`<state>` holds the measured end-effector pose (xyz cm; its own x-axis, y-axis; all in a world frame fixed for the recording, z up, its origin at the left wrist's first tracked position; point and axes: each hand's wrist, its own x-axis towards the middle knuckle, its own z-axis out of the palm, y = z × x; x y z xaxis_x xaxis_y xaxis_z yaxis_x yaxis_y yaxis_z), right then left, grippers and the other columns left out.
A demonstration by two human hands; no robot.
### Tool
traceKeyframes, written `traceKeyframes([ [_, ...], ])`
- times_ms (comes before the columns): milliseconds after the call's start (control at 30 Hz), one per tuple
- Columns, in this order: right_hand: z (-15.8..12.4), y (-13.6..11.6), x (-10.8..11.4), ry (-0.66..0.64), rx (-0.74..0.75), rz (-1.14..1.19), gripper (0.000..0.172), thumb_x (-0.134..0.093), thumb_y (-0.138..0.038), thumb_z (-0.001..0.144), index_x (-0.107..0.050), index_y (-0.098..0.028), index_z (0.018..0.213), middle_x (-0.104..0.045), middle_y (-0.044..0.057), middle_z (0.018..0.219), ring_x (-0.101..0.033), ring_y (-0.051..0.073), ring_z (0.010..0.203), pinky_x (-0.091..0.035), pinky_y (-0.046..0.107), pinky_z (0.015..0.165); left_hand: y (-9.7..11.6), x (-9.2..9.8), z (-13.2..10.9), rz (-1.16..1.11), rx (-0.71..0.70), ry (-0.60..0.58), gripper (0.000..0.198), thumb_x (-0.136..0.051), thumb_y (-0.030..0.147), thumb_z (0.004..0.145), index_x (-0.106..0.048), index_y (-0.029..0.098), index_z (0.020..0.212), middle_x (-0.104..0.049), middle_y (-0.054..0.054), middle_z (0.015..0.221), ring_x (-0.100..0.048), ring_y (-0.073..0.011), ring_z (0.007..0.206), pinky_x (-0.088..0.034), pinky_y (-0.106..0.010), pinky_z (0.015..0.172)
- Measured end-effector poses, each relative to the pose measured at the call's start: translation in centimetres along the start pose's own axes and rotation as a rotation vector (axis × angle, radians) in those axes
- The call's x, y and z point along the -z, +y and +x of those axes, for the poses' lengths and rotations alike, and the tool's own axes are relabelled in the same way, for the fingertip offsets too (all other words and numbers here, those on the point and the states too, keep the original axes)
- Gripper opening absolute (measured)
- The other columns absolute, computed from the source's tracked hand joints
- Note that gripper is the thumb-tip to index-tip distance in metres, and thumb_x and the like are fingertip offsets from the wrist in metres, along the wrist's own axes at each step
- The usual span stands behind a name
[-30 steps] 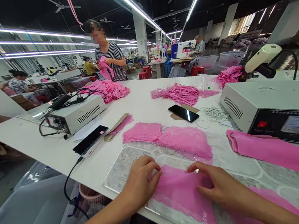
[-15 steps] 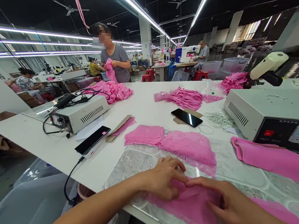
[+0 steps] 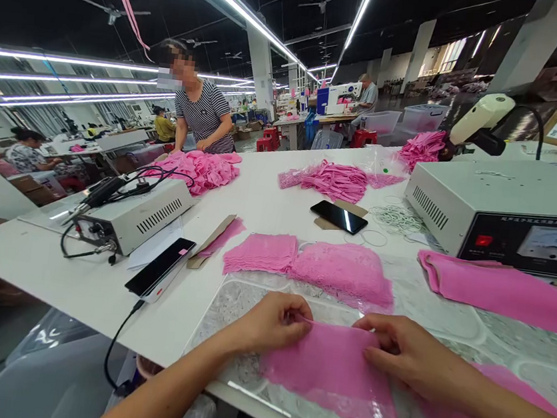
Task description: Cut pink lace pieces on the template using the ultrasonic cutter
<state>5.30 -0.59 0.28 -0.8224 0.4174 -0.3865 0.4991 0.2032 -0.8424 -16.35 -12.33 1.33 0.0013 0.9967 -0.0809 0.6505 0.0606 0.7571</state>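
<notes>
A piece of pink fabric (image 3: 326, 365) with a lacy lower edge lies on the clear mat (image 3: 232, 304) in front of me. My left hand (image 3: 278, 320) pinches its upper left corner between thumb and fingers. At the upper right edge, my right hand (image 3: 396, 350) has thumb and forefinger closed on the same fabric. The top edge runs nearly straight between both hands. Just beyond lie two stacks of pink pieces, a plain-looking stack (image 3: 260, 254) and a lacy stack (image 3: 344, 273). More pink fabric (image 3: 514, 390) lies under and beside my right forearm.
A grey machine box (image 3: 510, 202) stands at right, near folded pink cloth (image 3: 495, 291). At left are another box with cables (image 3: 142, 213) and a charging phone (image 3: 161, 266). A second phone (image 3: 338, 216) lies mid-table. Across the table, a person (image 3: 203, 116) stands by a pink heap (image 3: 202, 170).
My hands have moved apart, spreading the fabric's top edge. My left hand went from lying over the fabric to pinching its corner. The person opposite lowered their hands to the heap.
</notes>
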Motion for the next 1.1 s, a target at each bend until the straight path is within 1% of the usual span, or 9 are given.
traceKeyframes([
  [100,0.0,-0.3,0.0,0.057,-0.005,-0.053,0.026,-0.051,-0.035,0.067,-0.058,-0.018,0.085,-0.038,-0.006,0.053,-0.030,0.011,0.048,-0.019,0.025,0.047,-0.5,-0.4,-0.1,0.011,0.073,0.049,0.016,-0.050,0.019,0.082,-0.065,0.015,0.085,-0.053,0.005,0.061,-0.047,-0.0084,0.054,-0.033,-0.018,0.050],
  [200,-0.2,-0.4,0.0,0.102,-0.010,-0.091,0.028,-0.051,-0.028,0.068,-0.058,-0.017,0.094,-0.038,-0.007,0.051,-0.031,0.012,0.048,-0.020,0.025,0.047,-0.4,-0.5,-0.1,0.063,0.117,0.100,0.017,-0.054,0.025,0.083,-0.067,0.016,0.088,-0.048,0.006,0.057,-0.043,-0.0091,0.054,-0.030,-0.019,0.051],
  [367,-1.0,-0.7,-0.4,0.112,-0.026,-0.105,0.036,-0.050,-0.012,0.073,-0.053,-0.017,0.108,-0.038,-0.010,0.049,-0.033,0.012,0.047,-0.020,0.024,0.047,0.0,-0.4,-0.1,0.150,0.136,0.123,0.021,-0.054,0.026,0.082,-0.069,0.018,0.094,-0.047,0.007,0.055,-0.043,-0.0113,0.054,-0.031,-0.022,0.055],
  [567,-1.4,-0.7,-0.8,0.108,-0.009,-0.104,0.037,-0.050,-0.004,0.076,-0.053,-0.016,0.110,-0.039,-0.011,0.049,-0.033,0.011,0.047,-0.022,0.023,0.047,-0.2,-0.6,0.1,0.241,0.108,0.136,0.026,-0.052,0.026,0.083,-0.070,0.019,0.101,-0.051,0.004,0.058,-0.045,-0.0140,0.057,-0.034,-0.025,0.059],
  [700,-1.6,-0.6,-0.7,0.116,-0.011,-0.073,0.037,-0.052,-0.003,0.075,-0.054,-0.016,0.110,-0.040,-0.011,0.050,-0.034,0.011,0.047,-0.022,0.022,0.046,-0.2,-0.8,0.0,0.265,0.094,0.132,0.026,-0.052,0.027,0.084,-0.071,0.019,0.100,-0.050,0.004,0.058,-0.044,-0.0137,0.056,-0.034,-0.024,0.057],
  [800,-2.3,-1.1,-0.6,0.094,-0.020,-0.025,0.039,-0.052,-0.004,0.075,-0.054,-0.016,0.112,-0.040,-0.011,0.050,-0.035,0.011,0.046,-0.023,0.022,0.044,0.0,-0.6,-0.2,0.255,0.094,0.109,0.026,-0.050,0.028,0.085,-0.071,0.020,0.098,-0.045,0.006,0.053,-0.041,-0.0123,0.052,-0.031,-0.022,0.052],
  [933,-3.2,-1.6,-0.7,-0.008,-0.129,0.152,0.042,-0.052,-0.009,0.075,-0.053,-0.019,0.116,-0.042,-0.011,0.054,-0.034,0.010,0.042,-0.027,0.021,0.039,0.5,0.1,-0.5,0.244,0.088,0.075,0.026,-0.050,0.033,0.087,-0.071,0.020,0.096,-0.039,0.008,0.048,-0.037,-0.0105,0.046,-0.029,-0.020,0.047],
  [1000,-3.3,-1.5,-0.9,0.002,-0.110,0.161,0.041,-0.052,-0.011,0.077,-0.052,-0.020,0.117,-0.042,-0.010,0.055,-0.036,0.011,0.044,-0.029,0.021,0.041,0.6,0.3,-0.6,0.270,0.071,0.082,0.026,-0.050,0.032,0.087,-0.072,0.021,0.096,-0.042,0.007,0.049,-0.040,-0.0108,0.047,-0.031,-0.020,0.048],
  [1100,-2.9,-0.6,-1.3,0.120,0.018,-0.003,0.038,-0.052,-0.010,0.078,-0.055,-0.017,0.115,-0.043,-0.009,0.055,-0.040,0.012,0.052,-0.029,0.022,0.049,0.0,-0.2,-0.5,0.353,0.021,0.111,0.026,-0.049,0.029,0.089,-0.071,0.022,0.101,-0.057,0.004,0.059,-0.052,-0.0133,0.054,-0.039,-0.022,0.055],
])
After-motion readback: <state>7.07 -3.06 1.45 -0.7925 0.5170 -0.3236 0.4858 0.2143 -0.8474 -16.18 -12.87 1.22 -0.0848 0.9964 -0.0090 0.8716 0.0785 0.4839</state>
